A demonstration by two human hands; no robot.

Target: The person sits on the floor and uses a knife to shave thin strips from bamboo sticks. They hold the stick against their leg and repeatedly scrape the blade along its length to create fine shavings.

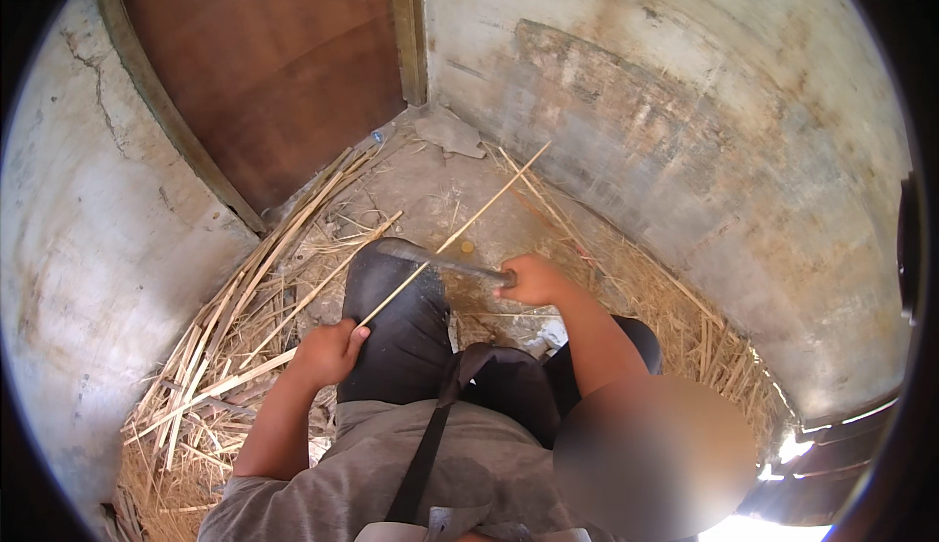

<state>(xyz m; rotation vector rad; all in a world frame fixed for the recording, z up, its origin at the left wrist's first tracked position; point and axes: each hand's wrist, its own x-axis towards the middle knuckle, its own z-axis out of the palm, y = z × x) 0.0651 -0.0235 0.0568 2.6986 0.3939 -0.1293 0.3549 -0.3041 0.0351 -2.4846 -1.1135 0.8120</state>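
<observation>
Knife [455, 265] and stick [478, 212] cross at the left knee [386, 293] — strips [256, 260] heaped leftward below the door [264, 72], shavings [690, 337] along the right wall [704, 131].

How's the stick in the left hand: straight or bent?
Straight, as far as shows: the stick runs from the left hand past the knife to its far tip in one line, without a visible kink.

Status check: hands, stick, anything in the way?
Left hand gripping stick. Right hand holding knife, crossing stick. Left knee below knife's tip.
</observation>
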